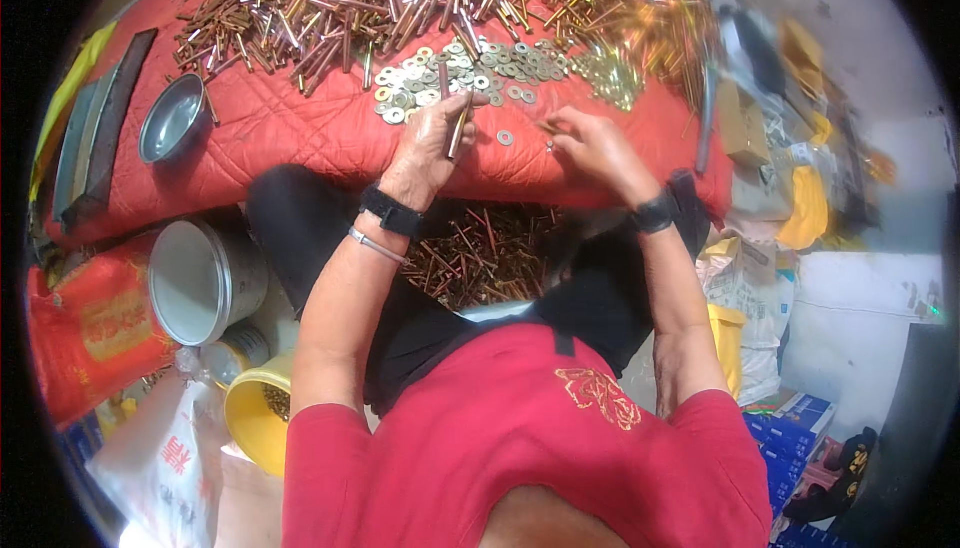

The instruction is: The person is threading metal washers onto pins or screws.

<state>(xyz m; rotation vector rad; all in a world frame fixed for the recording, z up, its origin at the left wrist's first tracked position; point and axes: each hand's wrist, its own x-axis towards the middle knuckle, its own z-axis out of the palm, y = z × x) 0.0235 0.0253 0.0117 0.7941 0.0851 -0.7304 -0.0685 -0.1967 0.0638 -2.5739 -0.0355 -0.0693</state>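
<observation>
My left hand (pixel 428 146) is closed round slim metal rods. One dark, shiny rod (pixel 459 132) slants down across the fingers, and another rod (pixel 444 80) pokes up beyond them. Over the red quilted cloth, my right hand (pixel 597 151) has thumb and fingertips pinched together; what they hold is too small and blurred to name. A single washer (pixel 505 138) lies on the cloth between the hands. Just beyond the hands spreads a heap of flat round washers (pixel 465 70), silvery with some yellowish ones.
A large pile of coppery metal rods (pixel 400 8) covers the far side of the red cloth (pixel 270 138). At left sits a metal bowl (pixel 176 120). More rods (pixel 480 253) lie in a container between my legs. Buckets (pixel 188 283) stand at left, blue boxes (pixel 790 428) at right.
</observation>
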